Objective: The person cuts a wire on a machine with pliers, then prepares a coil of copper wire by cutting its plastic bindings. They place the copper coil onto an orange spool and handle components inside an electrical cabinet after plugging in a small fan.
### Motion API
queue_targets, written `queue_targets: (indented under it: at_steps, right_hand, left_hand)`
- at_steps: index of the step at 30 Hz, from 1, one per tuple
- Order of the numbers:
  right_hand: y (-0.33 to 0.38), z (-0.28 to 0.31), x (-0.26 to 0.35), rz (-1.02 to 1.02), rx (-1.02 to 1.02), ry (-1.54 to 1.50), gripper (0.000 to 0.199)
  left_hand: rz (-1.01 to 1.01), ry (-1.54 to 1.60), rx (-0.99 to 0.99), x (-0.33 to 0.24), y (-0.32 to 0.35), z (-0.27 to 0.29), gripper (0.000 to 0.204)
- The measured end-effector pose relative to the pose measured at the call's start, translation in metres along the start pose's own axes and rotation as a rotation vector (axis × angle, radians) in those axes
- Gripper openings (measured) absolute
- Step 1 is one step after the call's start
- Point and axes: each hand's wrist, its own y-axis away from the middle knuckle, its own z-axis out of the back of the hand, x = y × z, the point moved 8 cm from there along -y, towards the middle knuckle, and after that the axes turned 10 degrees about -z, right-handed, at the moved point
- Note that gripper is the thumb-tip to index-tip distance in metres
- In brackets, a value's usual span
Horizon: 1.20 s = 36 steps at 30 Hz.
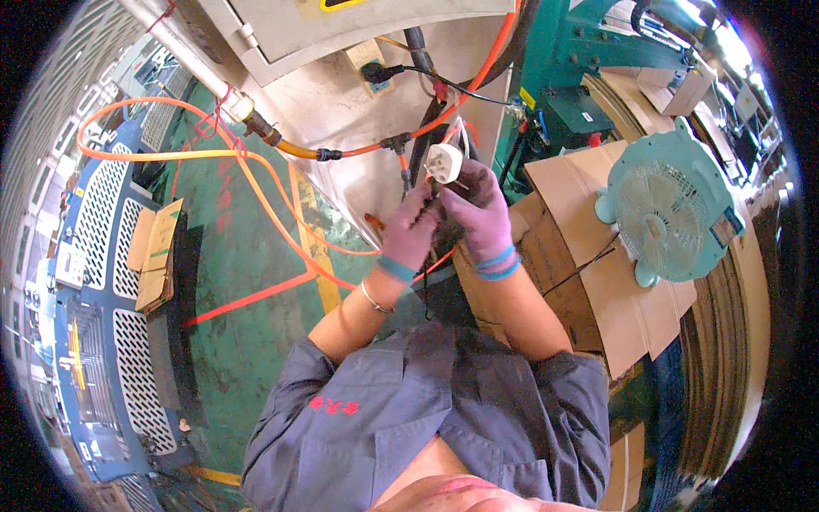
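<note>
In front of the pale cabinet, both my hands are raised close together in pink gloves with blue cuffs. My right hand (480,209) is closed around the lower part of a white power socket (444,163), whose slotted face shows above the fingers. A white cable runs up behind the socket. Beside it, my left hand (413,224) is closed in a pinch. Something small and dark shows between the fingertips of the two hands; dark-stained glove tips hide what it is.
A green fan (655,224) lies on flattened cardboard (636,311) at right, trailing a black cord. An orange hose (281,183) loops at left above the green floor. A black plug (375,72) sits in a wall outlet below the grey cabinet (294,34). Green machinery (567,51) stands far right.
</note>
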Motion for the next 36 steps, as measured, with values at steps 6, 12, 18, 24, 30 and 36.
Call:
queue_targets:
  at_steps: [6,12,18,24,30,36]
  right_hand:
    - [-0.016,0.004,0.029,-0.078,0.189,0.117,0.071]
    - [-0.044,0.022,0.028,-0.037,0.197,-0.076,0.069]
    - [-0.060,0.007,0.009,-0.306,0.339,-0.222,0.067]
    - [-0.067,0.007,-0.005,-0.308,0.375,-0.218,0.051]
    - [-0.094,0.000,0.024,0.094,0.125,0.512,0.059]
    - [-0.124,-0.053,0.054,0.410,0.103,0.777,0.057]
  left_hand:
    - [0.468,0.663,0.119,0.018,0.003,-0.013,0.035]
    - [0.321,0.567,0.050,0.057,-0.056,0.008,0.024]
    - [0.188,0.395,-0.550,0.167,-0.132,0.071,0.047]
    - [0.428,1.047,-0.305,0.189,-0.173,0.039,0.058]
    - [0.316,1.029,-0.045,0.148,-0.156,0.035,0.066]
    - [0.279,0.875,-0.052,0.114,-0.150,0.044,0.061]
